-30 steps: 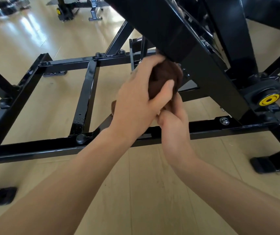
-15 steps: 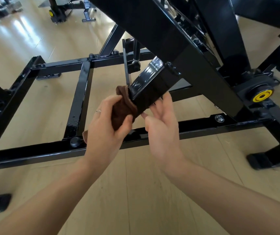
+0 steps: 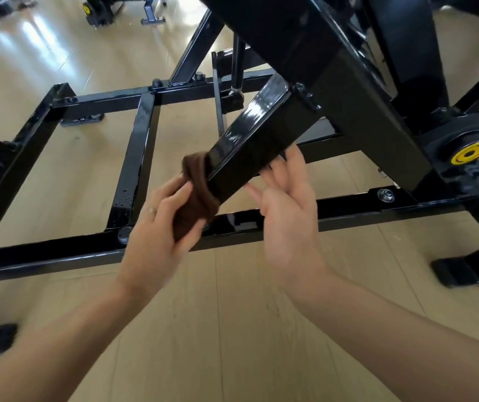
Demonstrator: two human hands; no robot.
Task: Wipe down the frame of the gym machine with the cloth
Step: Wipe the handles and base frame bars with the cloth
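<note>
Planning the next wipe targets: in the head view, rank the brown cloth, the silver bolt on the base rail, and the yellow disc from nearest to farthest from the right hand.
1. brown cloth: just left of the right hand, at the beam's end.
2. silver bolt: to the right, on the base rail.
3. yellow disc: far right, higher on the pivot.

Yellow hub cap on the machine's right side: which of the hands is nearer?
Right. The right hand is open beside the slanted black bar, left of the yellow hub cap. The left hand grips the brown cloth farther left.
</note>
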